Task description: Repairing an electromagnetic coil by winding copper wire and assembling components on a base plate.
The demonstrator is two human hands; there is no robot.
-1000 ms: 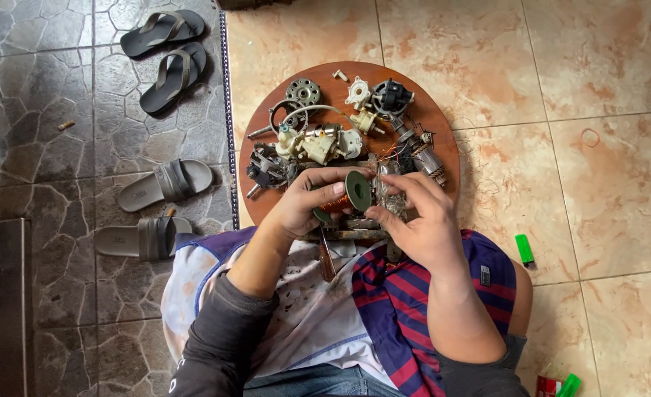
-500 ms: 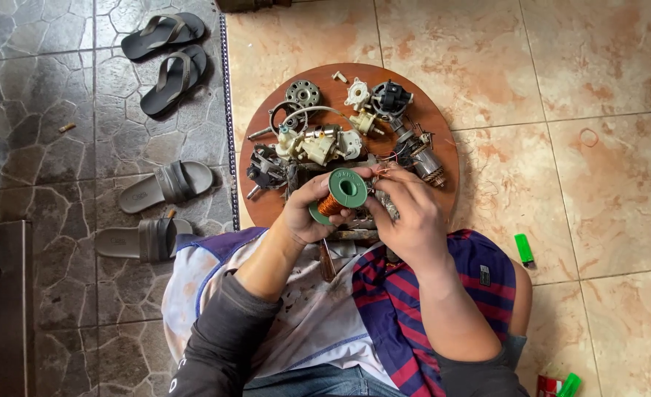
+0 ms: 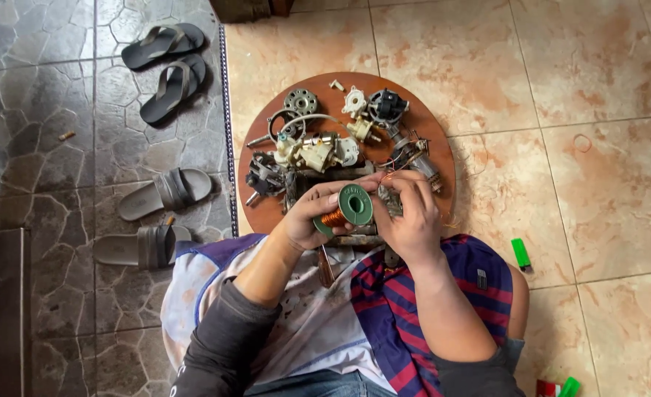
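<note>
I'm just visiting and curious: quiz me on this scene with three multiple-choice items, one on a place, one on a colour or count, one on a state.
1. Where do the small motor parts lie?
A. on a round wooden board
B. in a metal bucket
C. on a shelf

2. What colour are the end discs of the wire spool?
A. red
B. green
C. white

3. How is the spool right now?
A. lying on the floor
B. hanging from a hook
C. held up in the hands

Answers:
1 A: the parts are heaped on the round wooden board.
2 B: the spool shows a green disc with copper wire behind it.
3 C: the left hand grips it, with the right hand at its other side.
</note>
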